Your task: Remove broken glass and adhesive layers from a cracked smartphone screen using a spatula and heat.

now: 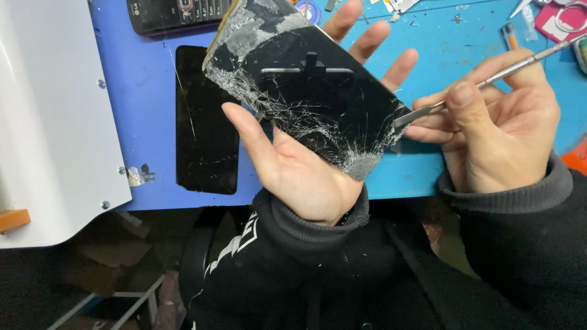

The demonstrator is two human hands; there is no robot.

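- The cracked black phone (309,85) lies tilted in the left hand (306,165), glass shattered at both ends.
- The right hand (495,122) pinches a metal pry tool (489,78) against its edge.
- Below: blue work mat (428,36), spare dark screen (206,122).

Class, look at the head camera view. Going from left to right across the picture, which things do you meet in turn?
White machine housing → black glass panel lying flat on the blue mat → left hand holding the shattered phone screen → right hand holding the metal pry tool, its tip at the screen's edge.
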